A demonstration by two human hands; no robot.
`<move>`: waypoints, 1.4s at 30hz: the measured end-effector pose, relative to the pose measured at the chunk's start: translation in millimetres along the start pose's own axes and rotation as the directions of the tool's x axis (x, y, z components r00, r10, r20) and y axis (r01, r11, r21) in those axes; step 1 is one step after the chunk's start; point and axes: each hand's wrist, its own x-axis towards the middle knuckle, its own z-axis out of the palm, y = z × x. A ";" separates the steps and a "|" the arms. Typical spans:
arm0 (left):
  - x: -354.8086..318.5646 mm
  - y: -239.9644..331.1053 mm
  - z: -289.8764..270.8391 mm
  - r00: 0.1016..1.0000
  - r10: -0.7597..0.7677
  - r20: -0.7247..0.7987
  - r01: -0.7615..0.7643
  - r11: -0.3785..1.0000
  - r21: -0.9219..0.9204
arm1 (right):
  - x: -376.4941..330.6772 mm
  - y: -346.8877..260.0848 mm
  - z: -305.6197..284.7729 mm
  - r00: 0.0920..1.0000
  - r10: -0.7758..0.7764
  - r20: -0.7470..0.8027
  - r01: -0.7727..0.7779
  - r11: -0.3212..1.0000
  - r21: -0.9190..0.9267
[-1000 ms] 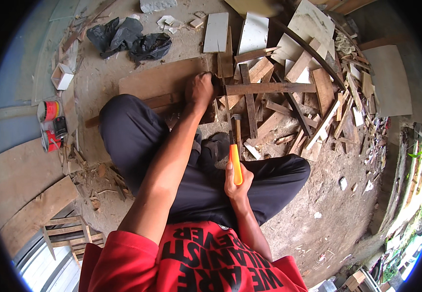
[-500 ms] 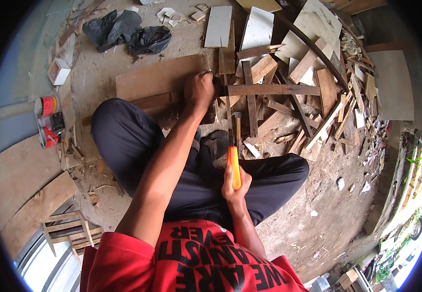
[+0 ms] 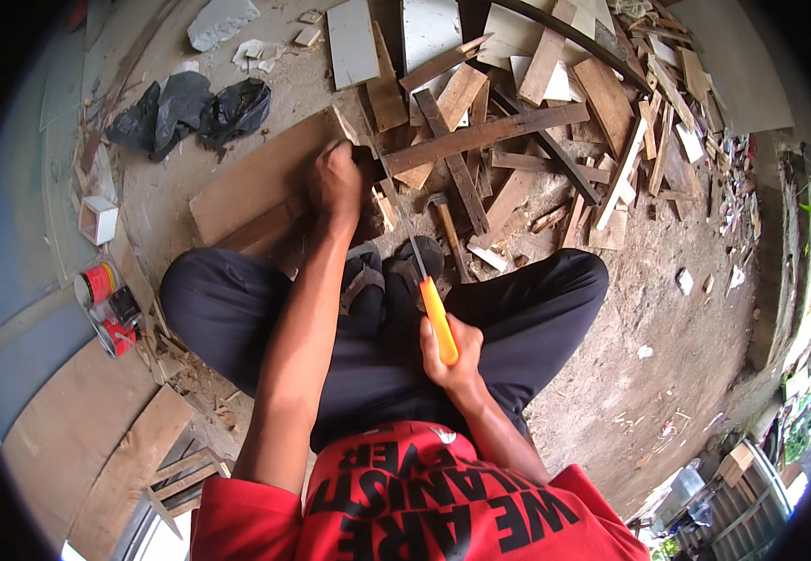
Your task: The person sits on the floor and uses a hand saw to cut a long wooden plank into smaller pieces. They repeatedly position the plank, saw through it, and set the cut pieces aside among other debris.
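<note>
A handsaw with an orange-yellow handle point(image 3: 440, 323) is gripped in my right hand point(image 3: 454, 360), close to my lap. Its thin blade slants forward and left, crossing a dark wooden strip point(image 3: 489, 137) near that strip's left end. Just left of the blade, my left hand point(image 3: 338, 182) is closed on the strip's end and bears down on it. The fingertips there are hidden from above. Beneath that hand lie a wide brown board point(image 3: 256, 178) and some darker wood. Between my feet and the woodpile lies a hammer point(image 3: 448, 236) with a wooden handle.
Scrap wood point(image 3: 517, 192) is piled ahead and to the right, with white panels point(image 3: 431, 37) behind it. Black plastic bags point(image 3: 181, 107) lie at far left. Red cans point(image 3: 106, 304) stand left of my knee. Small debris dots the floor at right.
The view has turned, so the surroundings appear shifted. The saw now slants more to the left, its handle still in my right hand. My left hand keeps its hold on the wooden strip.
</note>
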 end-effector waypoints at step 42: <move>1.2 11.1 -6.3 0.993 -0.115 -0.017 0.111 0.980 -0.163 | 25.5 0.6 11.9 0.993 0.114 0.038 -0.119 0.983 0.143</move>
